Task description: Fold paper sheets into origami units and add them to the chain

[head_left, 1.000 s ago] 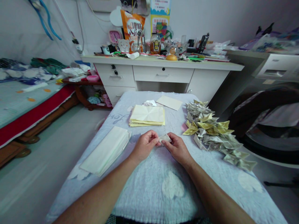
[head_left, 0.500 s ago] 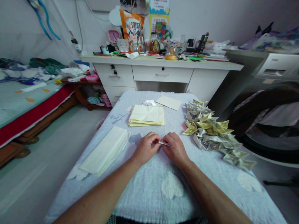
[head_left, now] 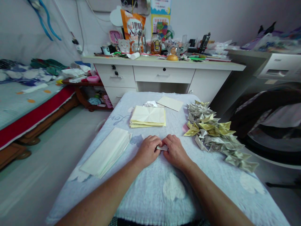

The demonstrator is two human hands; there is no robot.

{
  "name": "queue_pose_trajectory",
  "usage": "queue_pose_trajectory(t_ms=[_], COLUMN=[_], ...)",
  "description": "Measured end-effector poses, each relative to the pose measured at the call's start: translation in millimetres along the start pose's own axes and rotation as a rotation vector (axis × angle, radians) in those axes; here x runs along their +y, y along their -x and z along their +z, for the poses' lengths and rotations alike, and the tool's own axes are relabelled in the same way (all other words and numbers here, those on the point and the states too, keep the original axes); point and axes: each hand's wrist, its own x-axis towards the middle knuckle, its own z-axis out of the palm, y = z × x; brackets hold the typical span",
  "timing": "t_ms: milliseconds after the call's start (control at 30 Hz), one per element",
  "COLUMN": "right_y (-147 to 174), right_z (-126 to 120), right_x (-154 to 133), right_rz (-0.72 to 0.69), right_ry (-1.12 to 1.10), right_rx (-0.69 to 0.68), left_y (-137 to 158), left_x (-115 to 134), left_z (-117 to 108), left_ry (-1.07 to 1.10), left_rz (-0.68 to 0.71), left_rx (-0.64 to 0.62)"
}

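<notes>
On our side of the paper stack (head_left: 148, 114), slightly to its right, we hold 1 small folded paper slip (head_left: 162, 147) between our 2 hands. Our left hand (head_left: 147, 150) is nearly closed, its fingers curled inward, and it pinches the slip's left end. Our right hand (head_left: 174, 150) is curled as well, its fingers bent down over the slip's right end; we cannot tell exactly where its fingertips press. The slip's pale surface shows in the gap between the hands.

The stack, cream on top with yellow sheets beneath, lies on a pale blue cloth (head_left: 150, 191), and its top sheet bears crease lines. To the left of the stack and nearer to us, a sheaf of folded white paper (head_left: 107, 150) lies at a slant. Just beyond the stack we see a crumpled white tissue (head_left: 150, 104), and beyond it to the right, a flat cream card (head_left: 170, 103). Well to the right of the stack, we have a long heap of folded paper pieces (head_left: 213, 138), mostly grey with several yellow. Farther beyond the stack stands a white desk (head_left: 117, 69).
</notes>
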Motion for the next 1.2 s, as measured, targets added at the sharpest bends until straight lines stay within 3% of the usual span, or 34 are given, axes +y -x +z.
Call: queue_pose_trajectory(t_ms=[367, 967, 1200], right_y=[2.9, 2.8, 3.5], right_z=[-1.5, -3.6, -1.1], right_x=[3.7, 6.7, 7.1], right_rz=[-0.023, -0.003, -0.008], right_ry=[-0.081, -0.100, -0.083], right_rx=[0.016, 0.024, 0.028], left_y=[5.0, 6.5, 8.3], left_x=[2.8, 3.2, 3.6], left_z=[-2.4, -1.8, -4.3], left_ry=[-0.166, -0.131, -0.211], left_rz=[0.023, -0.044, 0.011], left_rx=[-0.032, -0.004, -0.004])
